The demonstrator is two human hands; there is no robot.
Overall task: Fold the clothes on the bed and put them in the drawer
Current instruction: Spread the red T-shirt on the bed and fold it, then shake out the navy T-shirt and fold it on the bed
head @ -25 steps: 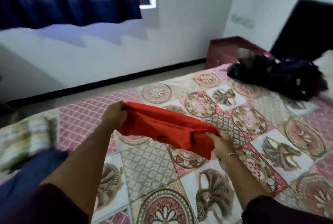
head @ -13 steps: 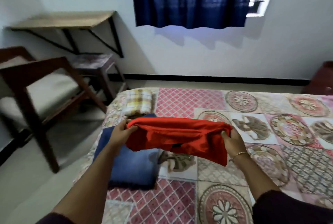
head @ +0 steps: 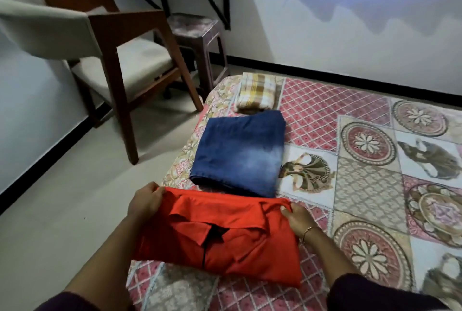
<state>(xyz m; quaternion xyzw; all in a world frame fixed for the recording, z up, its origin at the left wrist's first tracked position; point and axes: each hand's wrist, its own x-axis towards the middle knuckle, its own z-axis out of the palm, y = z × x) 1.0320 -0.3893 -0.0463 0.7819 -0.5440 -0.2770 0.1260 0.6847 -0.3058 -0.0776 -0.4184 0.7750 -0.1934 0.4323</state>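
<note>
Gripping folded red shirt, crosswise, collar up.

Three folded garments, one chair, one stool.

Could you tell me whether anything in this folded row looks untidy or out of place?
Only slightly: the red shirt, held by both hands, has a rumpled collar. The jeans and checked cloth lie neatly folded.

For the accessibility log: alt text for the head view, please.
Both hands, left hand and right hand, grip the far corners of a folded red shirt on the patterned bed. Beyond it lie folded jeans and a folded checked cloth.
</note>
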